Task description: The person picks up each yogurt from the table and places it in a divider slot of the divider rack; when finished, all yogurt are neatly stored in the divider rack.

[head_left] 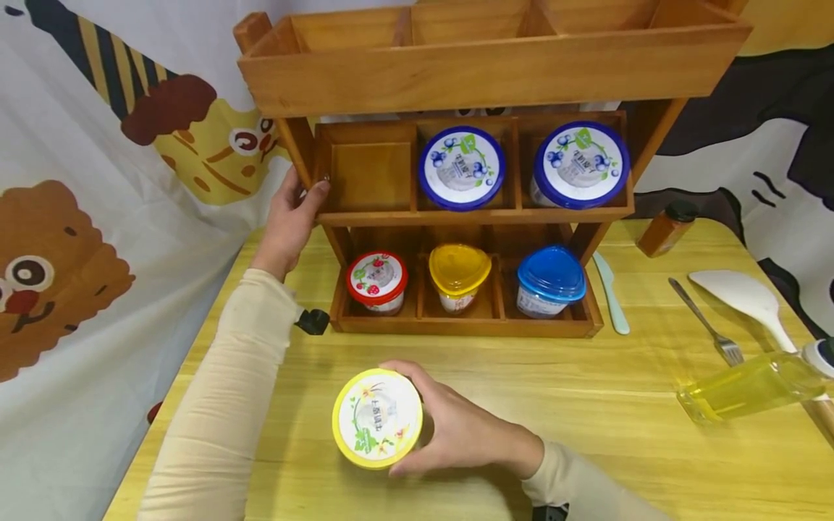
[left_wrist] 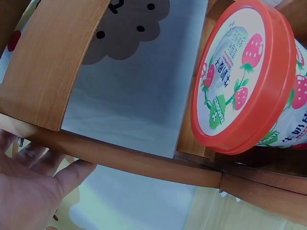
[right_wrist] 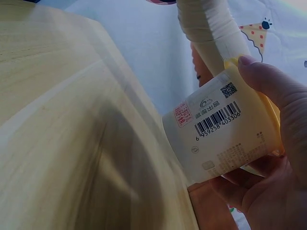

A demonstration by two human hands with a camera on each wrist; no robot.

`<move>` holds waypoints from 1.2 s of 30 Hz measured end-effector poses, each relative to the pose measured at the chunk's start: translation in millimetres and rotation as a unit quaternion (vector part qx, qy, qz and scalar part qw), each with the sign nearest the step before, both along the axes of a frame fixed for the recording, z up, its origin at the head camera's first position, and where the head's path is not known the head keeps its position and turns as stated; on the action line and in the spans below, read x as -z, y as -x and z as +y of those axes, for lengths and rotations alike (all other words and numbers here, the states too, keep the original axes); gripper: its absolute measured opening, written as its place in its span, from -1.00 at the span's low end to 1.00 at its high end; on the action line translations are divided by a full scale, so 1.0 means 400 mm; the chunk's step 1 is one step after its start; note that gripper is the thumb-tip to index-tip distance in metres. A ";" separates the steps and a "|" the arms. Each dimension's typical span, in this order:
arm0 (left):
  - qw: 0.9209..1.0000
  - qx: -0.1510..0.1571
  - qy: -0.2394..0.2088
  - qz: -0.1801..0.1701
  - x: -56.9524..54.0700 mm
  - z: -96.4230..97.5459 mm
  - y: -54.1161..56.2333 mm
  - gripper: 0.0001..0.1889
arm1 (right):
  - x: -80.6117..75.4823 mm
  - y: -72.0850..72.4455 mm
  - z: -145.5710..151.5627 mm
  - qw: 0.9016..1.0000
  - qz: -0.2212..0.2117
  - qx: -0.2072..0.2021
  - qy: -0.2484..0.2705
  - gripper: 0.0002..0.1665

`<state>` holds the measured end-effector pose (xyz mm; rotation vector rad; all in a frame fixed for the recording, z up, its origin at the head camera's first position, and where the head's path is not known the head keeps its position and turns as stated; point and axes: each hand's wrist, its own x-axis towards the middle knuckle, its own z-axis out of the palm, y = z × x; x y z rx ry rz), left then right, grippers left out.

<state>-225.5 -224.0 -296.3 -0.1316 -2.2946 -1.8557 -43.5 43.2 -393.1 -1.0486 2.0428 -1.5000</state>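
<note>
My right hand (head_left: pixel 456 430) grips a tub with a yellow rim (head_left: pixel 378 418) above the front of the table, thumb and fingers around its side. The right wrist view shows a barcode on the tub's white wall (right_wrist: pixel 211 129). My left hand (head_left: pixel 289 224) holds the left side of a wooden rack (head_left: pixel 469 325) at its middle tier, the thumb at the front. On that tier stand two blueberry tubs (head_left: pixel 462 168) with blue rims. Below are a red-rimmed strawberry tub (head_left: pixel 376 278), a yellow-lidded cup (head_left: pixel 460 269) and a blue-lidded cup (head_left: pixel 551 275).
To the right of the rack lie a pale green knife (head_left: pixel 611 293), a fork (head_left: pixel 706 322) and a white spoon (head_left: pixel 743 293). A small dark-capped jar (head_left: pixel 666 228) is behind them. An oil bottle (head_left: pixel 749 391) lies near the right edge. Printed cloth (head_left: pixel 176 253) hangs behind.
</note>
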 end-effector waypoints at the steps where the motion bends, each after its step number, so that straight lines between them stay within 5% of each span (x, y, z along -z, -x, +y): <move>1: 1.000 -0.001 0.001 0.000 0.000 0.000 0.000 -0.46 | -0.001 0.001 0.001 1.000 0.003 0.003 0.000 0.24; 13: 1.000 0.002 -0.004 0.004 0.002 -0.004 -0.002 -0.45 | -0.036 0.015 0.012 1.000 0.006 0.022 0.007 0.30; 28: 1.000 0.005 -0.011 0.006 0.004 -0.002 0.003 -0.46 | -0.226 0.096 0.039 0.986 0.137 0.074 0.063 0.40; 36: 1.000 0.004 -0.007 0.007 0.005 -0.003 0.006 -0.47 | -0.301 0.127 0.048 0.976 0.164 0.087 0.114 0.43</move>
